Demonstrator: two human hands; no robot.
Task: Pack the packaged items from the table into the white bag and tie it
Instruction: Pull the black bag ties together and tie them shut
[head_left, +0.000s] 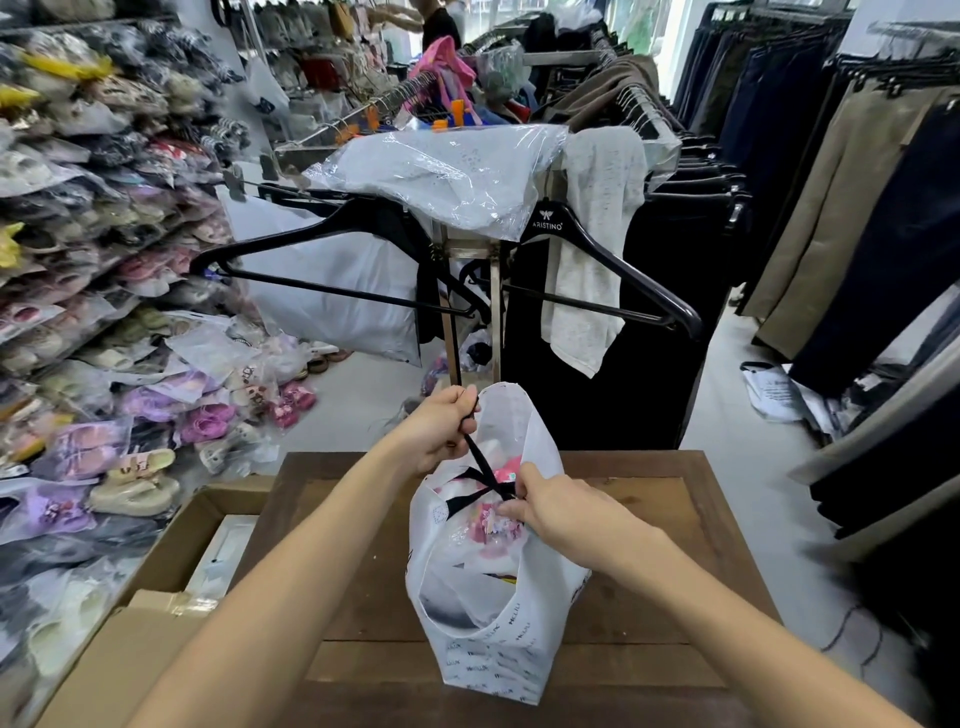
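Note:
A white bag (498, 644) with small printed lettering stands upright on the wooden table (675, 519). Packaged items (491, 519) in clear plastic, pink and white, fill it. A black ribbon (480, 462) crosses over the bag's mouth. My left hand (441, 426) grips one end of the ribbon and holds it up and to the left, pulled taut. My right hand (550, 506) pinches the ribbon at the crossing point, just above the packages.
An open cardboard box (171, 561) stands left of the table. Shelves of bagged slippers (104, 260) fill the left side. A clothes rack with black hangers (613, 270) and a bagged garment (447, 171) stands behind the table; trousers hang at right.

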